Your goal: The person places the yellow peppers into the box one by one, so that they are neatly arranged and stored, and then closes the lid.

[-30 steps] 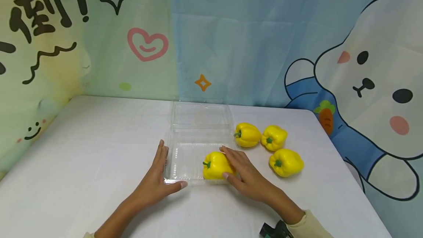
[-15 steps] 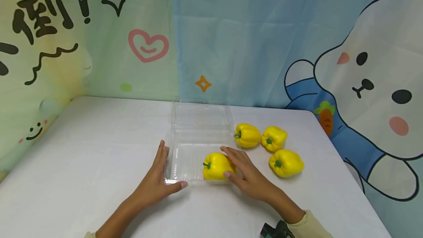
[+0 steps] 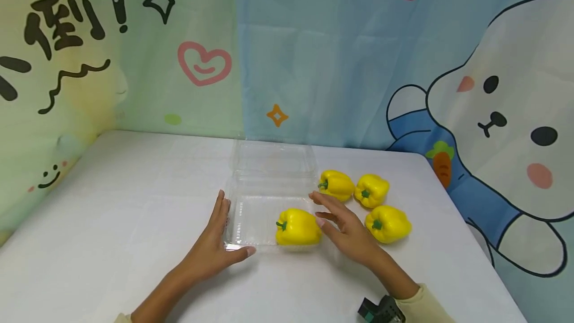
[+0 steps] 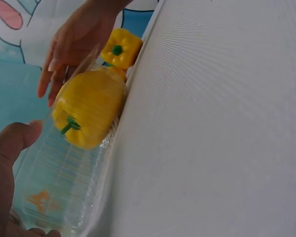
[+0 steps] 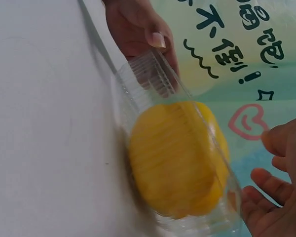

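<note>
A clear plastic clamshell box [image 3: 254, 216] lies with its lid [image 3: 274, 157] folded back. One yellow bell pepper [image 3: 298, 227] sits in the right front of its base, green stem to the left. My left hand [image 3: 213, 250] stands along the box's left side, fingers straight, thumb stretched out by the front left corner. Just right of the box is my right hand [image 3: 352, 236], fingers loosely bent, with a gap between it and the pepper. In the right wrist view the pepper [image 5: 175, 158] shows through the clear wall, and that hand [image 5: 281, 187] holds nothing.
Three more yellow bell peppers lie right of the box: one at the back [image 3: 337, 185], another beside it [image 3: 371, 190], and a nearer one [image 3: 388, 224]. A white cloth covers the table [image 3: 134, 203]. A printed curtain [image 3: 323, 64] hangs behind.
My right hand has come off the pepper in the box and moved a little to the right. The left hand and the box have stayed in place.
</note>
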`<act>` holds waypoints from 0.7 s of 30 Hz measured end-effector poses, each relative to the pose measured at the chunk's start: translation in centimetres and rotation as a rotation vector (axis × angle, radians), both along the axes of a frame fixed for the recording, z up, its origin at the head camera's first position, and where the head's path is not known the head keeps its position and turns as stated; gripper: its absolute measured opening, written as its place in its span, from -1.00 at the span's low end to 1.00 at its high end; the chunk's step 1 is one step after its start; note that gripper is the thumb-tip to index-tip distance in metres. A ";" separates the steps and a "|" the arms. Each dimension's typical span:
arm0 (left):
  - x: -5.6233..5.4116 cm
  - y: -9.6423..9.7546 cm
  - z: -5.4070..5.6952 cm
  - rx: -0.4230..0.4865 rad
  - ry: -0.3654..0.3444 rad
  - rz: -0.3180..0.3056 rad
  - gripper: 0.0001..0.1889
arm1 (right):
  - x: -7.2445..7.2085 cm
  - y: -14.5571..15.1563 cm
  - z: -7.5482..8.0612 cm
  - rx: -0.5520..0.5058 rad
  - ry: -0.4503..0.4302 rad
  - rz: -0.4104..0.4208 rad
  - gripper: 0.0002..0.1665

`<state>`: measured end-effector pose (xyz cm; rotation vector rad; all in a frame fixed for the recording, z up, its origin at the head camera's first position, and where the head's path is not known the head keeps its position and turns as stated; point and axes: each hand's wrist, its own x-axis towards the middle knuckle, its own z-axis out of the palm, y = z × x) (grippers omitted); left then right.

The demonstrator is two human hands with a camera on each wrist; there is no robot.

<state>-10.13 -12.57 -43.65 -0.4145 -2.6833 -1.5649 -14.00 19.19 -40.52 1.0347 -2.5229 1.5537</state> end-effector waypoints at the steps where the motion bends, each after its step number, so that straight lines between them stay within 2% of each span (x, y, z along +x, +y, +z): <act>1: 0.0 0.0 0.0 -0.001 0.003 -0.001 0.30 | -0.1 0.2 0.1 -0.024 0.016 -0.009 -0.34; 7: -0.1 0.1 0.0 -0.023 0.010 0.002 0.29 | -0.9 1.2 1.4 -0.064 0.119 -0.069 -0.34; 12: -0.1 0.2 0.0 -0.022 0.001 0.011 0.29 | -2.2 2.0 2.2 -0.086 0.102 -0.141 -0.32; 21: -0.1 0.1 0.0 -0.014 -0.010 0.002 0.28 | -3.7 2.3 2.0 -0.023 0.021 -0.234 -0.39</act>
